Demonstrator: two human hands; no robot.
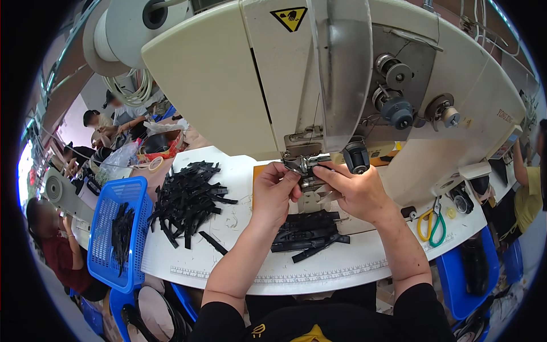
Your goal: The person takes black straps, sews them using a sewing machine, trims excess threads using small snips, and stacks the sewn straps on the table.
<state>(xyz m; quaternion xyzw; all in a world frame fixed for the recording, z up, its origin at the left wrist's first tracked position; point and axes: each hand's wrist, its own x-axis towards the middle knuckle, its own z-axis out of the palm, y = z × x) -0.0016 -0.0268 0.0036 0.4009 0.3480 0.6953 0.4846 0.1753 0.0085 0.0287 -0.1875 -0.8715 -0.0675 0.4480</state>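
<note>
Both hands are at the needle area of a cream sewing machine, close to its metal presser foot. My left hand is closed, thumb and fingers pinched together left of the foot; what lies between them is too small to make out. From the right, my right hand reaches in with its fingers closed on a dark sliver that looks like a black strip. Below the hands lies a small stack of black strips. A larger heap of black strips spreads over the table to the left.
A blue basket with more strips stands left of the white table. Yellow-handled scissors and green-handled scissors lie at right. A blue bin sits below the right edge. Other people work at left and far right.
</note>
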